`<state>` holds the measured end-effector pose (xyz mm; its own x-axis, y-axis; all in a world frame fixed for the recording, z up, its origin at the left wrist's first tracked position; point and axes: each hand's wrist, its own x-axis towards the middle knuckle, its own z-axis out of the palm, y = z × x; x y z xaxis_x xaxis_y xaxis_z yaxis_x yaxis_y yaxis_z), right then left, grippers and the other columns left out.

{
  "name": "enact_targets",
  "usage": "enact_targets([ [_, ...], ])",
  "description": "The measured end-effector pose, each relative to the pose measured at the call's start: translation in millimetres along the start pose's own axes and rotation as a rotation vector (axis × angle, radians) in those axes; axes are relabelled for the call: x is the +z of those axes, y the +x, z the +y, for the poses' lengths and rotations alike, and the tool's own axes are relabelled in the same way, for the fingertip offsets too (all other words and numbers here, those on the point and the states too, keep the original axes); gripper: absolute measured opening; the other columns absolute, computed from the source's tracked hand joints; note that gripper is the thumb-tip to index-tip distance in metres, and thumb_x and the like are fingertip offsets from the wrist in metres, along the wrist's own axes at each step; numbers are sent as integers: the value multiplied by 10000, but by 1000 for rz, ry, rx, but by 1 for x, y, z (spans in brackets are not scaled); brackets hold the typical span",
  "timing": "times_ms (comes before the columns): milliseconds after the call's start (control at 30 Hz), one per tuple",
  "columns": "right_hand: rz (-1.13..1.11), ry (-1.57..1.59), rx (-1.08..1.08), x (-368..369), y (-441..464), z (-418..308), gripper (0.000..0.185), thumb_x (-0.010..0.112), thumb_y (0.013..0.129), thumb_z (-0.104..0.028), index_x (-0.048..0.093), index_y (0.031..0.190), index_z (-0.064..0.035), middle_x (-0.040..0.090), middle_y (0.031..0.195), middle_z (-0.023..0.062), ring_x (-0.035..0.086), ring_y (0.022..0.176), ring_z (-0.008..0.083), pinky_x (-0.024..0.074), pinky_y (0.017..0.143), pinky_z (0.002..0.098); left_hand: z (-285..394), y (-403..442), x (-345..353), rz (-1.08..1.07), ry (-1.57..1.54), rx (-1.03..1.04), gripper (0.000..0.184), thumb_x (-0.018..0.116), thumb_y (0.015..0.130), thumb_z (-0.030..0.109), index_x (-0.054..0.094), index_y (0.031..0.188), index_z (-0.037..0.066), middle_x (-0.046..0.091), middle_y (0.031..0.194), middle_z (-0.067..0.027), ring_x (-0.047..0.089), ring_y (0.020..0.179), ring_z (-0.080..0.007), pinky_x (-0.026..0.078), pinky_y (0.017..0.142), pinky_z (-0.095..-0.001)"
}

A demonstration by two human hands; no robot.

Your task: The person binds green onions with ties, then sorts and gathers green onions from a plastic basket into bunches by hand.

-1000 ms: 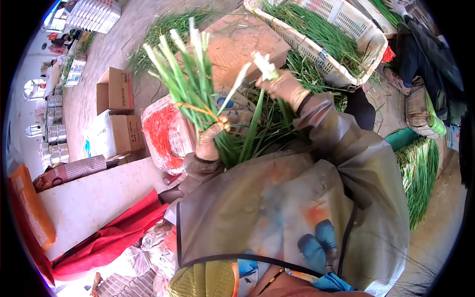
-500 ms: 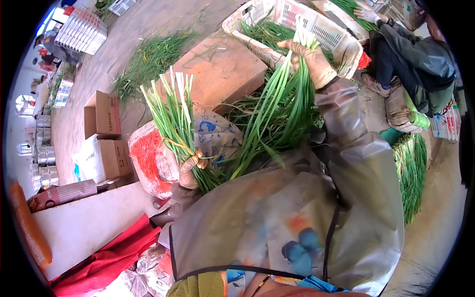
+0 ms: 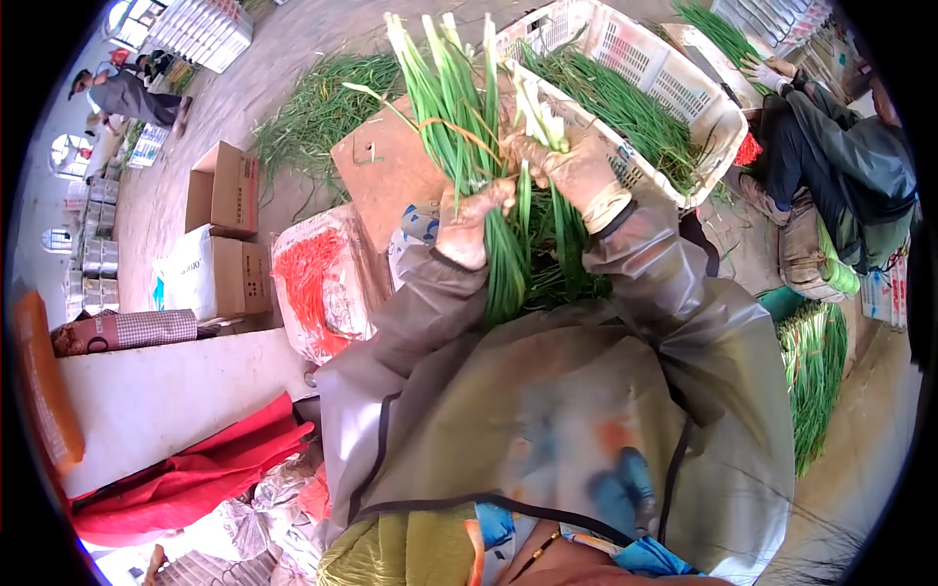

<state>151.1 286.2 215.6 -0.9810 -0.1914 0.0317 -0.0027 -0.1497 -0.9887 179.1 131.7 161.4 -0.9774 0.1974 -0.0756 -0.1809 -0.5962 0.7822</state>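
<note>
The left hand (image 3: 464, 227) is clenched around a thick bundle of green stalks (image 3: 451, 112), held up in front of the body with the pale ends pointing away from the wearer and the leaves trailing down toward the lap. The right hand (image 3: 576, 181) is close beside it, grasping a smaller bunch (image 3: 533, 107) whose white ends stick out past the fingers. The two lots stand side by side — whether they touch is hard to make out, since the fingers and leaves overlap there. A yellowish strand (image 3: 435, 124) crosses the thick bundle above the left hand. Below the right hand, more loose greens (image 3: 567, 269) lie in a dark tangle. Beyond the hands, a reddish-brown block (image 3: 374, 161) is partly hidden by the bundle, with a heap of leaves (image 3: 327, 107) on the floor past it. A white crate (image 3: 637, 54) off to the right holds long greens, and near it sits a co-worker (image 3: 835, 166) with a gloved hand (image 3: 767, 73) at some green stems. Red ties (image 3: 306, 278) lie on a pale package (image 3: 359, 273) left of the wearer's sleeves, near two cardboard boxes (image 3: 223, 190). Another mass of greens (image 3: 819, 381) stands at the right — well apart from the hands.
</note>
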Motion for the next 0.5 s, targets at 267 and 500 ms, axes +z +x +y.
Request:
enact_targets([
  [267, 178, 81, 38, -16, 12, -3, 222, 648, 797, -145, 584, 987, -48, 617, 727, 30, 492, 503, 71, 434, 443, 218, 15, 14, -25, 47, 103, -93, 149, 580, 811, 64, 591, 946, 3, 551, 698, 4, 501, 574, -81, 418, 510, -174],
  [500, 543, -470, -333, -133, 33, -4, 312, 656, 776, -327, 638, 942, -64, 592, 705, 20, 539, 616, 96, 441, 549, 246, 69, -32, -75, -47, 194, -148, 301, 628, 730, 149, 496, 940, -23, 525, 766, -55, 464, 545, -74, 393, 474, -184],
])
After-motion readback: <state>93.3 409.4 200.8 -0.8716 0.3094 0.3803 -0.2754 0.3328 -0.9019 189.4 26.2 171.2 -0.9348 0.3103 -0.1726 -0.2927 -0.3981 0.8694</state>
